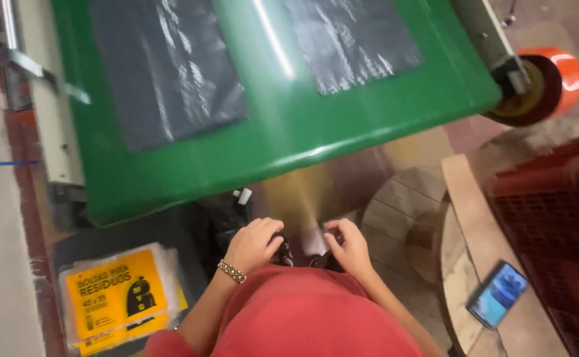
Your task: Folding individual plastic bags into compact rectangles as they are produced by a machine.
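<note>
My left hand (255,243) and my right hand (349,246) are close together just above my red shirt, below the green table's near edge. Both hands have curled fingers gripping a small dark bundle (289,254), apparently folded black plastic, held between them; most of it is hidden by my fingers. A beaded bracelet (231,271) circles my left wrist. On the glossy green table (283,132) lie two flat dark grey plastic bags, one on the left (170,66) and one on the right (352,39).
A stack of clear packets with yellow labels (117,297) lies on the floor at lower left. A phone (497,294) rests on a wooden board at right, beside a dark red crate (554,225). An orange roller wheel (547,82) sits at the table's right end.
</note>
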